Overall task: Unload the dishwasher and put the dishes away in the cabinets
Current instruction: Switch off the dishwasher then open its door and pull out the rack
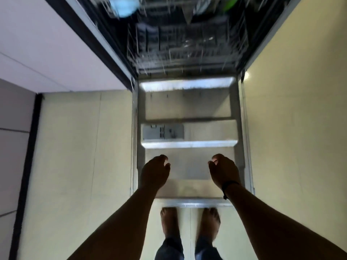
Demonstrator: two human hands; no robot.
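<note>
Evidently the unloading is only at its outset: the dishwasher door [187,109] is seen lowered flat, stretching from the feet [189,222] at six o'clock up toward the tub at twelve, and nothing has yet been lifted out, as far as can be judged. The lower rack [180,45] is seen inside the tub at twelve o'clock, blurred, with a pale blue item [124,6] at about eleven o'clock and a green item [231,2] at about one o'clock; what these are cannot be told through the blur. The left hand [155,170] and the right hand [223,170] are held side by side above the near part of the door, well apart from the rack, backs turned up, fingers loosely curled inward toward each other, and nothing is gripped by either. Both forearms are extended forward from the bottom corners, converging toward the door's middle, and a dark band [230,186] is worn at the right wrist. The next move is judged to call for a reach toward twelve o'clock, over the door, so that the rack can be drawn out or a dish taken; care would be wanted for wet, slippery ware. Pale floor [84,147] is seen at either side of the door.
</note>
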